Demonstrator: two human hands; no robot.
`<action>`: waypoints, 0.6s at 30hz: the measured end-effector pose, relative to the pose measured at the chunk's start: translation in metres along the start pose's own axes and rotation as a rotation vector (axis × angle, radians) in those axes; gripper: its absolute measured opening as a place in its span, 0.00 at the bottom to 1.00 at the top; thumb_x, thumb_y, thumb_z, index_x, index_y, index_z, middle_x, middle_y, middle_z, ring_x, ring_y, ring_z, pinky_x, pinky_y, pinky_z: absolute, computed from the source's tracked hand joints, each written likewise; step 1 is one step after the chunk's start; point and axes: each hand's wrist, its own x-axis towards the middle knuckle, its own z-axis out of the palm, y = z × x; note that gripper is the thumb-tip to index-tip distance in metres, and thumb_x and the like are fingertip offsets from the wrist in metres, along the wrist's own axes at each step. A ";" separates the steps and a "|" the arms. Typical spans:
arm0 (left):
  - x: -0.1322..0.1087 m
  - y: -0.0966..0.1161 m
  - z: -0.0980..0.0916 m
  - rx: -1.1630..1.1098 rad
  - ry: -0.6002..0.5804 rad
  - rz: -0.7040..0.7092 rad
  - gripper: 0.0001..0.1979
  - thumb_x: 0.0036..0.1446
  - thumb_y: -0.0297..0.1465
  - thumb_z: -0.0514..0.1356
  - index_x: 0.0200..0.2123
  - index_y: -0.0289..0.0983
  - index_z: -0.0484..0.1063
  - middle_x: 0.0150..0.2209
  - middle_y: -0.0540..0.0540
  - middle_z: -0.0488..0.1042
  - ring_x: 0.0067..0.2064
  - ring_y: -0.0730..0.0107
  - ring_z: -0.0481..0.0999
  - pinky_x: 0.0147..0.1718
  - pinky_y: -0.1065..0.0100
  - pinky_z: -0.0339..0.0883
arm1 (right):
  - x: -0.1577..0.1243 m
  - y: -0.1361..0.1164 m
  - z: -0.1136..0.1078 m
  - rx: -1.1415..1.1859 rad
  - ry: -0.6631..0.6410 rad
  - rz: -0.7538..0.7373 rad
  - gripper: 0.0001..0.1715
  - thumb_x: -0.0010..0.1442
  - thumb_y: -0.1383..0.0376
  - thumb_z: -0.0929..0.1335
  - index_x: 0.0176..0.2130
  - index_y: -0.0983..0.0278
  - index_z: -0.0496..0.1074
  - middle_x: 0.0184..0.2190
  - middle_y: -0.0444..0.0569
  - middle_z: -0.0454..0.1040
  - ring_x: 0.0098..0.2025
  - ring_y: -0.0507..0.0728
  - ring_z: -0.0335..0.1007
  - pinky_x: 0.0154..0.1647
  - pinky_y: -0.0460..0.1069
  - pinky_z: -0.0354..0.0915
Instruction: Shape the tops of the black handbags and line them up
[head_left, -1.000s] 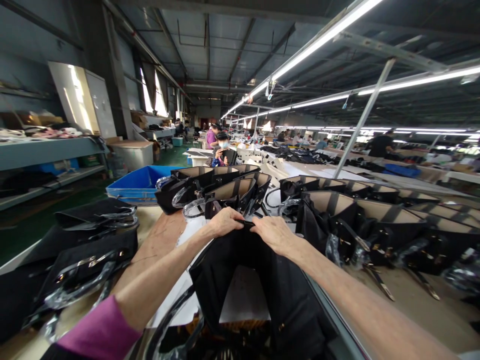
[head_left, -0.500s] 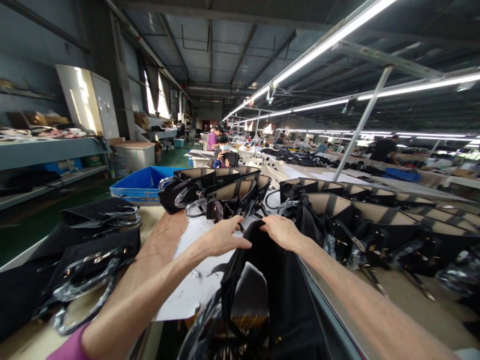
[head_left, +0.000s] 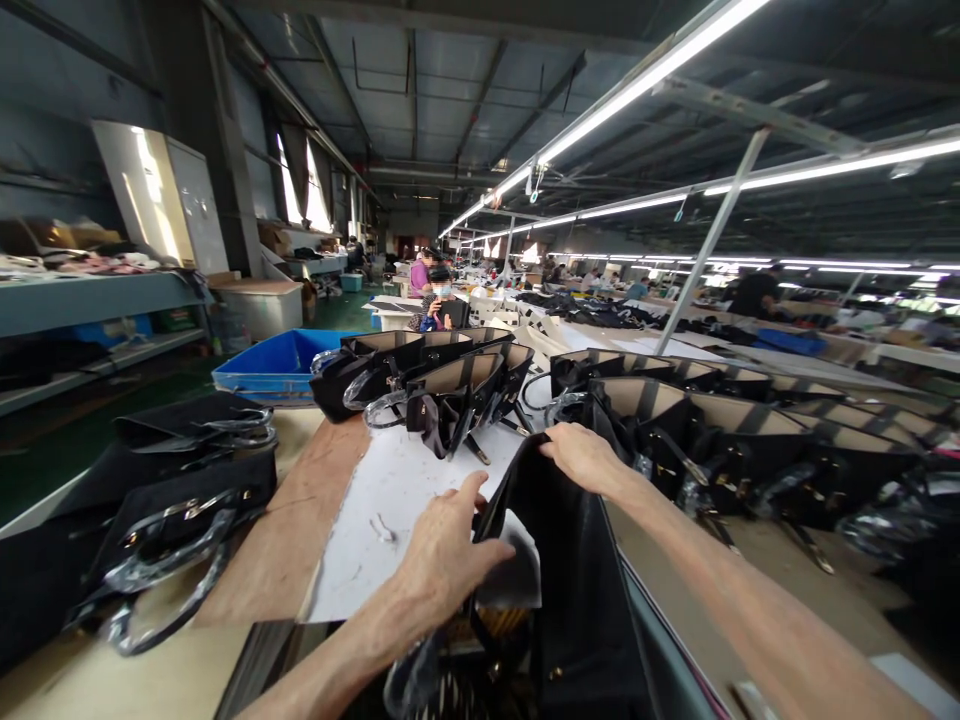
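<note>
A black handbag [head_left: 589,580] hangs in front of me at the table edge, its upper part folded over and its top rim raised. My right hand [head_left: 581,457] pinches that rim at the far end. Lower and to the left, my left hand [head_left: 446,545] is at the bag's near-left edge, thumb and index finger spread apart; its other fingers are partly hidden. A clear-wrapped handle [head_left: 416,675] dangles below the left wrist. Behind the opening show a grey-white sheet [head_left: 521,565] and something yellow beneath it.
Several black bags with beige insides [head_left: 720,425] stand in rows on the right, others [head_left: 450,385] ahead. More black bags [head_left: 187,500] lie on the left. White paper [head_left: 352,550] covers part of the table. A blue bin [head_left: 274,365] stands beyond; a masked person [head_left: 442,305] is farther back.
My left hand has come down and nearer to me, away from the top rim. The right hand keeps its pinch on the bag, and the view has shifted slightly.
</note>
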 end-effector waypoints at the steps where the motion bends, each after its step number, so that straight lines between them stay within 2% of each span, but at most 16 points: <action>1: 0.009 -0.004 -0.005 -0.017 -0.051 0.012 0.25 0.42 0.32 0.58 0.47 0.39 0.64 0.37 0.48 0.73 0.39 0.65 0.70 0.38 0.68 0.62 | -0.002 0.004 -0.002 -0.003 -0.004 -0.003 0.14 0.57 0.62 0.59 0.31 0.65 0.70 0.34 0.54 0.73 0.40 0.59 0.68 0.34 0.47 0.57; 3: 0.030 -0.015 -0.021 -0.096 -0.208 0.047 0.15 0.44 0.28 0.53 0.38 0.38 0.70 0.29 0.51 0.73 0.32 0.71 0.71 0.30 0.72 0.62 | -0.008 0.013 -0.003 -0.008 -0.013 -0.019 0.13 0.56 0.62 0.60 0.30 0.64 0.70 0.34 0.53 0.73 0.40 0.59 0.68 0.33 0.47 0.56; 5: 0.053 -0.031 -0.038 -0.196 -0.347 0.059 0.13 0.45 0.29 0.53 0.36 0.36 0.71 0.25 0.52 0.72 0.27 0.73 0.69 0.25 0.74 0.60 | -0.014 0.020 0.000 -0.007 -0.021 -0.051 0.13 0.56 0.61 0.60 0.29 0.63 0.70 0.34 0.51 0.73 0.40 0.58 0.68 0.34 0.47 0.56; 7: 0.070 -0.047 -0.049 -0.260 -0.403 0.075 0.14 0.43 0.30 0.56 0.36 0.35 0.72 0.27 0.52 0.73 0.28 0.73 0.69 0.26 0.75 0.61 | -0.019 0.022 0.004 0.005 -0.017 -0.084 0.13 0.57 0.60 0.59 0.29 0.62 0.69 0.34 0.49 0.73 0.40 0.57 0.68 0.34 0.47 0.56; 9: 0.077 -0.061 -0.052 -0.321 -0.423 0.064 0.14 0.41 0.30 0.58 0.35 0.34 0.73 0.29 0.51 0.73 0.31 0.72 0.70 0.29 0.75 0.62 | -0.024 0.020 0.009 0.030 -0.009 -0.107 0.14 0.59 0.59 0.58 0.30 0.61 0.69 0.33 0.47 0.73 0.38 0.57 0.68 0.35 0.47 0.55; 12: 0.073 -0.076 -0.049 -0.445 -0.429 0.023 0.16 0.42 0.31 0.59 0.37 0.34 0.73 0.32 0.49 0.74 0.34 0.71 0.71 0.32 0.74 0.63 | -0.030 0.013 0.012 0.105 0.003 -0.136 0.13 0.59 0.59 0.58 0.34 0.60 0.69 0.32 0.46 0.74 0.38 0.56 0.68 0.35 0.47 0.56; 15: 0.064 -0.084 -0.045 -0.529 -0.411 0.017 0.17 0.43 0.32 0.60 0.39 0.36 0.72 0.34 0.50 0.74 0.37 0.70 0.71 0.36 0.73 0.63 | -0.032 0.009 0.015 0.222 0.003 -0.185 0.16 0.58 0.60 0.59 0.45 0.58 0.66 0.36 0.46 0.74 0.41 0.56 0.67 0.37 0.46 0.57; 18: 0.058 -0.087 -0.045 -0.540 -0.358 0.025 0.18 0.44 0.34 0.60 0.41 0.36 0.72 0.34 0.50 0.75 0.38 0.69 0.71 0.38 0.72 0.62 | -0.029 0.011 0.019 0.272 0.002 -0.196 0.19 0.58 0.57 0.59 0.48 0.57 0.65 0.41 0.46 0.73 0.45 0.57 0.66 0.42 0.47 0.57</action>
